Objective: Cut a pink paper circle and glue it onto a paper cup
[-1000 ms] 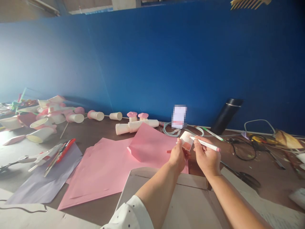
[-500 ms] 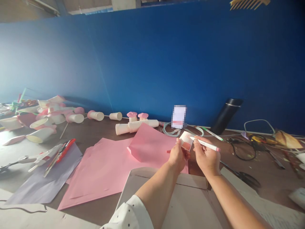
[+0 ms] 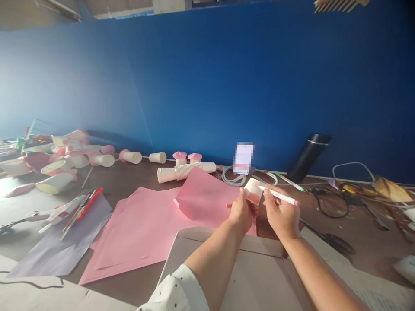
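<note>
My left hand [image 3: 242, 212] is closed around a small white paper cup [image 3: 251, 186] that lies tilted in its fingers. Pinkish-red colouring covers part of the cup, with thin pink lines higher on its side. A white marker with a pink end [image 3: 282, 196] is pinched in my right hand [image 3: 282, 215], its tip at the cup's wall. Behind and to the left of my hands lie large pink paper sheets [image 3: 145, 226], one curled up at its edge.
A stack of paper cups [image 3: 186, 171] lies behind the pink sheets, near two cups with pink paper tops [image 3: 187, 158]. Scissors [image 3: 55, 214] and a red box cutter [image 3: 84, 207] rest at left. A black bottle [image 3: 308, 157] leans on the blue partition; cables [image 3: 330, 207] lie at right.
Almost nothing differs. Both hands keep their place, with the marker tip still at the cup; only a slight camera shift shows.
</note>
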Motion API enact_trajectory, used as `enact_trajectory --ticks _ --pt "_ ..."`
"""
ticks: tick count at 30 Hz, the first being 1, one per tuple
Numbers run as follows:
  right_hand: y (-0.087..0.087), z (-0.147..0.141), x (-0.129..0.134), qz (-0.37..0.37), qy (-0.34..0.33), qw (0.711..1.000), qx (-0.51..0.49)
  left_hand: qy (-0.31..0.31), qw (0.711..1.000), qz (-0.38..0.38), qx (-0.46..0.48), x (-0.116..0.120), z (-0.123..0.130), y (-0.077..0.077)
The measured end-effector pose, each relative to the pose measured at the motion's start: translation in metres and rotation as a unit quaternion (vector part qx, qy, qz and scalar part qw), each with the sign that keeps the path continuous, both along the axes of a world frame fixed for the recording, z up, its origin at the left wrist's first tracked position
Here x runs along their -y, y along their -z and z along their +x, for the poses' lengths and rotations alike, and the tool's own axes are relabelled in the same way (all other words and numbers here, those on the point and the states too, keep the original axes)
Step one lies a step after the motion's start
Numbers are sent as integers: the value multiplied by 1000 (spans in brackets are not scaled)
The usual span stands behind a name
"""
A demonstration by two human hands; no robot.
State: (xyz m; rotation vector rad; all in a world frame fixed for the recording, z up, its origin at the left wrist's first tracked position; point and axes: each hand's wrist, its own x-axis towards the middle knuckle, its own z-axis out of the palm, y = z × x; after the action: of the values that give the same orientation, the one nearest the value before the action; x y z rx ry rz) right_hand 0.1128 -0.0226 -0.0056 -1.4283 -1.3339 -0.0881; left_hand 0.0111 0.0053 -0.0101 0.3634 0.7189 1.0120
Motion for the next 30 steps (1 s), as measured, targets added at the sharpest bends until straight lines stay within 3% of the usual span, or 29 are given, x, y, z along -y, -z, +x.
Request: enact_trajectory --ticks 9,18,30 --pt "0 0 0 4 -2 1000 -1 6 1000 -3 22 -1 -1 0" --pt "-9 -7 7 43 -51 995 -69 42 997 6 58 0 -5 -2" --pt "-3 -3 3 41 -52 996 -58 21 993 -21 115 -1 -8 -3"
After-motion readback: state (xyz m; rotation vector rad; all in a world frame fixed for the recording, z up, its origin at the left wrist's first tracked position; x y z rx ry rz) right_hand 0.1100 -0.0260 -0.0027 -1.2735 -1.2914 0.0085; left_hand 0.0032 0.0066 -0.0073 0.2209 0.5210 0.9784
